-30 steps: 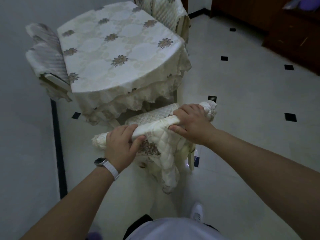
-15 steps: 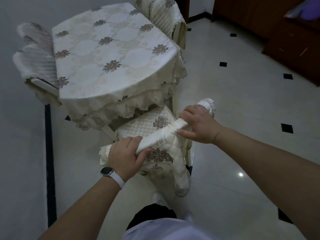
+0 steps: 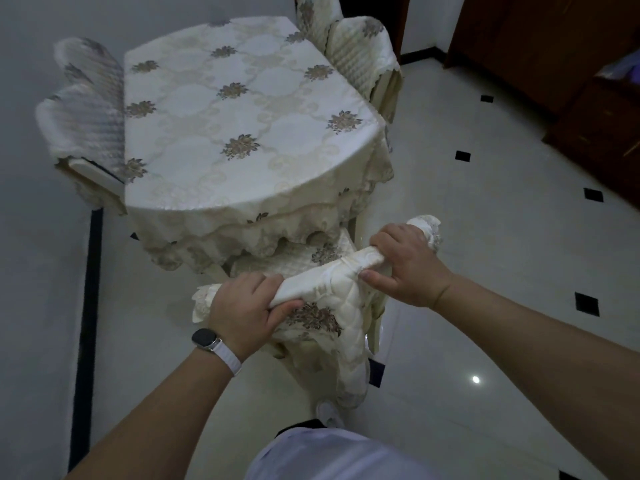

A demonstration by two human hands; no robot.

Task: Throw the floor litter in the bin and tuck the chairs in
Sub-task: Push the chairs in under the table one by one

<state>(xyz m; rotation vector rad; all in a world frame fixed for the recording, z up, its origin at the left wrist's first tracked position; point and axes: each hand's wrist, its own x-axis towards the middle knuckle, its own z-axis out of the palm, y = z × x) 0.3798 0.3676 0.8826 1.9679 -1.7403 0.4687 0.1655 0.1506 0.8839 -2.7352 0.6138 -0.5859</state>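
Note:
A chair with a cream quilted cover [image 3: 332, 282] stands at the near side of the table [image 3: 242, 133], its seat partly under the hanging tablecloth. My left hand [image 3: 242, 310] grips the left part of the chair's top rail. My right hand [image 3: 405, 261] grips the right part of the same rail. Both hands have fingers curled over the fabric. No litter or bin shows in this view.
A covered chair [image 3: 83, 112] sits tucked at the table's left, by the grey wall. Another covered chair [image 3: 360, 53] sits at the far right side. Dark wooden cabinets [image 3: 571, 81] line the right. White tiled floor [image 3: 485, 237] with small black squares spreads right of the table.
The chair in my hands has slid toward the table, its seat going further under the tablecloth. My view has shifted, so the table sits more central.

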